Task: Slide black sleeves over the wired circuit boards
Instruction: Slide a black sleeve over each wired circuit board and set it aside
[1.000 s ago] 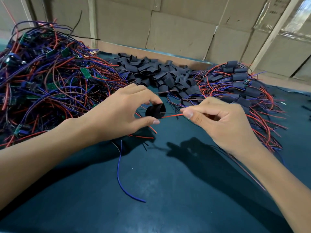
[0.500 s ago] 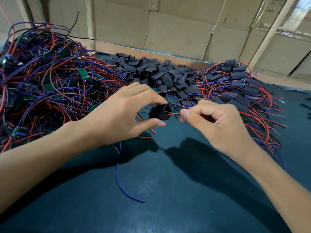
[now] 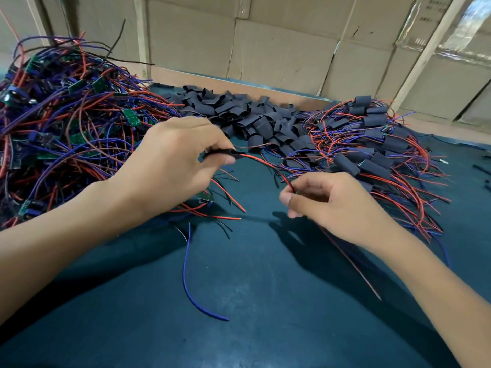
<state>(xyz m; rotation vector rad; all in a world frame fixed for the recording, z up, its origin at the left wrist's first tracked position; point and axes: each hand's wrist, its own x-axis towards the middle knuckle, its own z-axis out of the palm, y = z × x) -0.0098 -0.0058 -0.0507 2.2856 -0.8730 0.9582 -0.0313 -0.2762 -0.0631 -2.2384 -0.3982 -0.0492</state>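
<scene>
Hands are raised just above a dark green table top (image 3: 239, 301). The left hand (image 3: 172, 166) pinches a black sleeve (image 3: 221, 154) between thumb and forefinger; the sleeve is seen edge-on and looks pressed flat, though most of it is hidden by the fingers. A red wire (image 3: 265, 163) comes out of the sleeve's right end and curves down to the right hand (image 3: 326, 205), whose thumb and fingertips pinch it. Below the left hand a small green circuit board (image 3: 206, 197) shows at the palm's edge; whether it belongs to this wire cannot be told. A loose blue wire (image 3: 186, 269) trails toward the near edge. To the left lies a tangled heap of wired boards (image 3: 66, 128) in red and blue. Behind the hands sits a pile of empty black sleeves (image 3: 239, 112). At the right lies a heap of sleeved boards (image 3: 372, 144). Cardboard panels (image 3: 279, 49) stand along the table's far edge.
</scene>
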